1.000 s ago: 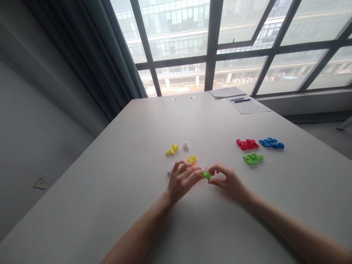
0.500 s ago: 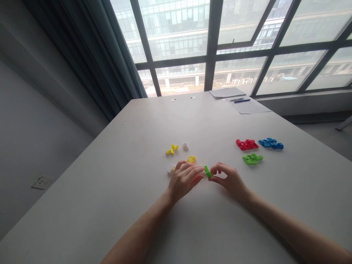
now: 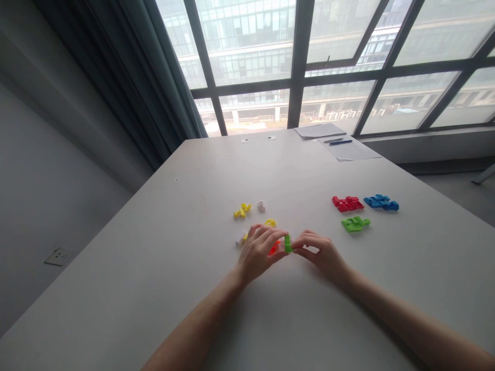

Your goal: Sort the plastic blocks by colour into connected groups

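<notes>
Regrip step, prob: L hand [image 3: 258, 251] pinched green block [image 3: 287, 244] top/btm, R hand [image 3: 324, 253] nipped its edge. Next move needed 1 release.

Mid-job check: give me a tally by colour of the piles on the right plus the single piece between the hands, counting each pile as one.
Green: 2 (green piece, green pile)
Red: 1 (red pile)
Blue: 1 (blue pile)
Total: 4
</notes>
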Action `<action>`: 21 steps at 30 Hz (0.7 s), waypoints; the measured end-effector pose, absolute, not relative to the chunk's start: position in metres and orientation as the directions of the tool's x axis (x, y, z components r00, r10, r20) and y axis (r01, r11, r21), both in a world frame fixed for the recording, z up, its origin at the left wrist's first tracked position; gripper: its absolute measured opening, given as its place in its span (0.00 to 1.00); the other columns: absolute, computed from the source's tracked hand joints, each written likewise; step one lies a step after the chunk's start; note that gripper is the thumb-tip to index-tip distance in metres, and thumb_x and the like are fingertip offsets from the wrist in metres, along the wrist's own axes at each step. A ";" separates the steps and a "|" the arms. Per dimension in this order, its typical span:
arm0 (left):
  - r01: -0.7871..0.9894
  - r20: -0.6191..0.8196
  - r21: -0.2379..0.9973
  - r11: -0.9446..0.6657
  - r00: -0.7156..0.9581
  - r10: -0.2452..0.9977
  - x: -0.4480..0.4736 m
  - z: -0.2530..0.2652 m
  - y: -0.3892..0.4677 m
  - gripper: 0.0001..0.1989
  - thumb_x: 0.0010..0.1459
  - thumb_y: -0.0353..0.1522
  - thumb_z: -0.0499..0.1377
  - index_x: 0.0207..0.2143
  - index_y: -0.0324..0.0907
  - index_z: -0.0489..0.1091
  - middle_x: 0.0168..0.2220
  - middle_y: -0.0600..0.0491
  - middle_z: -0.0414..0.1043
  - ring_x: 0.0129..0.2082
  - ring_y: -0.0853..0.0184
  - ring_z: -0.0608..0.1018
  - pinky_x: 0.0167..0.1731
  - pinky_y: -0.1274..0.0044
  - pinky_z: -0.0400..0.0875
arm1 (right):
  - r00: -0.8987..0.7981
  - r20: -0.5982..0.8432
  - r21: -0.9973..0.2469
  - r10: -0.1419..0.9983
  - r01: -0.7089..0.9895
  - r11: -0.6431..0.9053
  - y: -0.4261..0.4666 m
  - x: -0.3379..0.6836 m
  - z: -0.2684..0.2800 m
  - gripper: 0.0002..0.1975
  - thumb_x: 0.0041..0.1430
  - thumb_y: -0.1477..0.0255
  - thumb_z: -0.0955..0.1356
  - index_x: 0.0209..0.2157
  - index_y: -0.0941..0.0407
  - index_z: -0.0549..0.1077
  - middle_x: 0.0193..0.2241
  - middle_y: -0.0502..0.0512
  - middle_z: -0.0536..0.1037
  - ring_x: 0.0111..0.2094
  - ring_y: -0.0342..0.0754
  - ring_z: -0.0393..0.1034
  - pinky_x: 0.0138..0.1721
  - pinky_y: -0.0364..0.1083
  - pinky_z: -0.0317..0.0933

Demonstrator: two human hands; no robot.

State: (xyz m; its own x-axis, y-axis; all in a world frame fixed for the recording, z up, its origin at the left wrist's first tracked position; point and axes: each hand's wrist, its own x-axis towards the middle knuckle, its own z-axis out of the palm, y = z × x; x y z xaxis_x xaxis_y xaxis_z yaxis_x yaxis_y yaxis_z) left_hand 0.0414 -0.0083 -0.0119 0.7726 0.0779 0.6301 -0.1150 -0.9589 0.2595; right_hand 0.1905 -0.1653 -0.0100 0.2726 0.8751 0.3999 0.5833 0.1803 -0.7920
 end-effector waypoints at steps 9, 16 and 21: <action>-0.212 0.604 0.276 -0.937 0.797 -0.003 0.041 -0.011 -0.010 0.17 0.59 0.41 0.61 0.48 0.45 0.68 0.44 0.51 0.76 0.45 0.65 0.74 0.51 0.70 0.63 | 0.402 0.184 -0.940 0.897 0.337 0.042 -0.162 0.194 -0.015 0.13 0.58 0.60 0.69 0.32 0.55 0.68 0.30 0.50 0.73 0.31 0.43 0.66 0.35 0.44 0.61; -0.202 0.613 0.230 -0.952 0.790 -0.019 0.041 -0.012 -0.011 0.16 0.59 0.39 0.62 0.49 0.47 0.69 0.45 0.50 0.73 0.46 0.64 0.72 0.50 0.70 0.64 | 0.379 0.098 -0.982 0.920 0.185 0.029 -0.161 0.194 -0.018 0.16 0.55 0.59 0.71 0.30 0.55 0.64 0.29 0.49 0.69 0.30 0.42 0.62 0.31 0.42 0.58; -0.185 0.659 0.254 -0.949 0.751 0.031 0.041 -0.013 -0.008 0.13 0.59 0.39 0.61 0.45 0.46 0.72 0.42 0.51 0.73 0.44 0.65 0.72 0.47 0.71 0.65 | 0.355 0.067 -0.990 0.932 0.136 0.019 -0.162 0.195 -0.013 0.15 0.57 0.60 0.70 0.36 0.55 0.66 0.30 0.48 0.71 0.30 0.42 0.65 0.32 0.42 0.58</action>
State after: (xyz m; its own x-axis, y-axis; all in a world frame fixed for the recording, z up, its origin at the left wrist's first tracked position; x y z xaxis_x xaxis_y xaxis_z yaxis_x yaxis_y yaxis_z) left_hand 0.0408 -0.0084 -0.0127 0.7512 0.0306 0.6594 -0.1846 -0.9493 0.2544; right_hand 0.1955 -0.1623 -0.0127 0.3552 0.9324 0.0667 0.1363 0.0189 -0.9905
